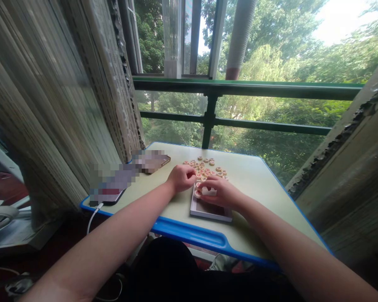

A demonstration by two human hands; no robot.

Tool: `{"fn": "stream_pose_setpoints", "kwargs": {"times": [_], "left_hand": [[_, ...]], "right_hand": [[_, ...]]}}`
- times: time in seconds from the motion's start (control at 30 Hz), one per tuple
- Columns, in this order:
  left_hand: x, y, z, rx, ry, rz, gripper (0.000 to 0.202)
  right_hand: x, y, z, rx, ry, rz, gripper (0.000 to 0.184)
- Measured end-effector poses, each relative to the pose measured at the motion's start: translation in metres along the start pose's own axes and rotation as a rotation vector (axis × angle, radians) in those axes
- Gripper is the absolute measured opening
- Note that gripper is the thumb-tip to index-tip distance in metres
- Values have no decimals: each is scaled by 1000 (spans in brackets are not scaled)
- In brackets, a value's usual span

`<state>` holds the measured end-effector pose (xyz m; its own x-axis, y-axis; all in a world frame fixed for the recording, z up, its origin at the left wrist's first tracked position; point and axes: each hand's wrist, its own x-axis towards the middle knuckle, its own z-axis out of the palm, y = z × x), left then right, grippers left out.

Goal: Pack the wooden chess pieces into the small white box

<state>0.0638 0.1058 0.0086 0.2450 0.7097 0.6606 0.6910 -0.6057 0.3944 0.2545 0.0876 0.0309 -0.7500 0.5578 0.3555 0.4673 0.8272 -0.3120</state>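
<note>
A small desk [264, 184] with a smooth, pale yellow-green top and a rounded, glossy blue plastic rim stands against a window. Near its far edge lies a loose scatter of Chinese chess pieces [208, 167]: flat, round discs of light wood with red or dark marks on their faces, lying flat and close together. Just on the near side of that scatter sits a shallow rectangular box [209, 209] with a pale rim and a darker, glossy inside. The left hand [182, 178] rests on the desk just left of the box's far corner, its grip curled into a loose fist; what it encloses, if anything, is hidden. The right hand [220, 193] lies over the far end of the box, fingers bent down onto one disc [198, 193] at the box's far left corner; whether that grip pinches the disc or only touches it cannot be told. At the desk's left edge lie two phones, one in a brown case [154, 162], the other [108, 195] with a white cable [93, 216] hanging off the rim. A green metal railing [245, 89] crosses the window behind.
</note>
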Motion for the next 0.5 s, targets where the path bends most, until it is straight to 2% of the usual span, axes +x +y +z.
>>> {"fn": "stream_pose_setpoints", "kwargs": {"times": [0.3, 0.5], "left_hand": [[0, -1, -1, 7, -21, -20, 14], [1, -5, 0, 2, -30, -47, 14]], "right_hand": [[0, 3, 3, 19, 7, -9, 12], [1, 3, -1, 12, -35, 44, 22]]}}
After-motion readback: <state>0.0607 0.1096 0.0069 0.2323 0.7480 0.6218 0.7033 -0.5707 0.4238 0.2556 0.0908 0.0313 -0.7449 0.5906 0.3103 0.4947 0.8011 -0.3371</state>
